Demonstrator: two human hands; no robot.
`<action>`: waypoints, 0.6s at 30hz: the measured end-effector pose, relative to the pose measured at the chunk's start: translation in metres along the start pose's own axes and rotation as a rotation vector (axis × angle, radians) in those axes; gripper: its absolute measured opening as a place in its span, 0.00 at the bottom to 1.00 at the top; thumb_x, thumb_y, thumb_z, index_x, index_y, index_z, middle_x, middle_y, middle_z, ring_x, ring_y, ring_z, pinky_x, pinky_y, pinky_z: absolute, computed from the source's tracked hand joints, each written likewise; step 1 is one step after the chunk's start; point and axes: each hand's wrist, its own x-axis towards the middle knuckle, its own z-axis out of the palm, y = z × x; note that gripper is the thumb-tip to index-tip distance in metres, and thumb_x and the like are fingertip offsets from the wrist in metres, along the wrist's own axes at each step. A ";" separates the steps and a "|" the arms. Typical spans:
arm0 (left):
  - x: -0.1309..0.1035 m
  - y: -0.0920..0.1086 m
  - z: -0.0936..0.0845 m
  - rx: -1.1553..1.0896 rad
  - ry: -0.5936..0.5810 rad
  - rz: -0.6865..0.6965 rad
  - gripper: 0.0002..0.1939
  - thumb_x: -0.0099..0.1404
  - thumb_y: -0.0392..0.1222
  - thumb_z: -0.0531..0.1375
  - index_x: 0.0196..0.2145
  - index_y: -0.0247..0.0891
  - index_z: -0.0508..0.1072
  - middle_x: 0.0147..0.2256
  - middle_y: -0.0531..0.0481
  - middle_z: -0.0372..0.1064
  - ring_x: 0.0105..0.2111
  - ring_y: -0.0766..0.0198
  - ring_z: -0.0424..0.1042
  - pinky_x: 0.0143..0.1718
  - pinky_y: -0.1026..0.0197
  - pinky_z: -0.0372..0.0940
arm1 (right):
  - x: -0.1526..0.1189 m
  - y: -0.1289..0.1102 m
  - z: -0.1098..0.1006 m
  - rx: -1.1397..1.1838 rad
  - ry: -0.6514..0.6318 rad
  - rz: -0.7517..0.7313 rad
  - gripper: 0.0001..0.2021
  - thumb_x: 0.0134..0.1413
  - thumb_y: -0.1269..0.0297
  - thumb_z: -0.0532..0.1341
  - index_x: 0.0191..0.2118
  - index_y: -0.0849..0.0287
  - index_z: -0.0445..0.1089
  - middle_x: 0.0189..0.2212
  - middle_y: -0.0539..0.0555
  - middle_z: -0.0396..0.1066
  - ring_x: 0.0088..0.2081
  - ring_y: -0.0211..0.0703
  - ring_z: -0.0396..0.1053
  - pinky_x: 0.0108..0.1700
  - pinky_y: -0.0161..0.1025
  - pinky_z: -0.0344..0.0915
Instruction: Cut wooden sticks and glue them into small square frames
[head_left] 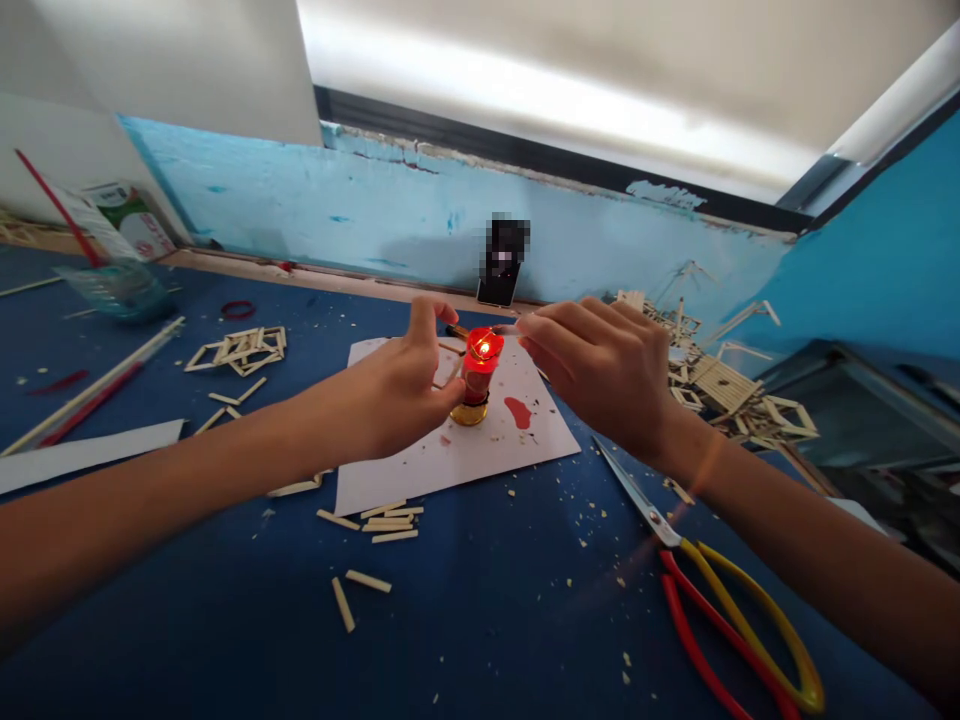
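Observation:
A lit red candle (480, 375) with a gold base stands on a white paper sheet (390, 465). My left hand (409, 385) is just left of the candle, thumb and fingers curled around thin wooden sticks (451, 374); how they join is hard to make out. From the right, my right hand (600, 365) pinches a thin, pale translucent stick (507, 330), its tip close to the flame. Red wax (518, 412) has spread on the paper beside the candle. Behind the left fingers lies a dark-tipped object (456, 331), partly hidden.
Large scissors (660, 525) with red and yellow handles lie at right. Loose cut sticks (388, 522) are in front of the paper. Stick frames (244, 350) sit at left, a stick model (724, 385) at right. A phone (501, 265) leans on the wall.

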 end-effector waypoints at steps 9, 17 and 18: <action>0.002 0.003 0.001 0.008 -0.062 0.028 0.35 0.73 0.52 0.56 0.69 0.35 0.47 0.29 0.54 0.66 0.28 0.54 0.70 0.28 0.57 0.61 | 0.005 0.012 -0.001 -0.038 -0.107 -0.129 0.10 0.77 0.68 0.58 0.46 0.47 0.76 0.44 0.46 0.85 0.38 0.43 0.74 0.41 0.48 0.59; -0.002 0.001 0.001 0.028 -0.046 0.034 0.37 0.72 0.53 0.56 0.70 0.36 0.47 0.29 0.55 0.62 0.28 0.55 0.68 0.31 0.55 0.63 | 0.015 0.016 -0.018 0.037 -0.128 -0.116 0.10 0.76 0.65 0.60 0.42 0.47 0.77 0.43 0.46 0.85 0.36 0.43 0.76 0.42 0.48 0.63; -0.007 -0.001 0.001 0.030 -0.014 0.037 0.37 0.72 0.54 0.56 0.70 0.37 0.47 0.30 0.55 0.62 0.28 0.56 0.68 0.30 0.56 0.63 | 0.008 0.016 -0.019 0.018 -0.069 -0.095 0.07 0.75 0.64 0.61 0.43 0.47 0.77 0.43 0.47 0.86 0.36 0.45 0.77 0.41 0.49 0.63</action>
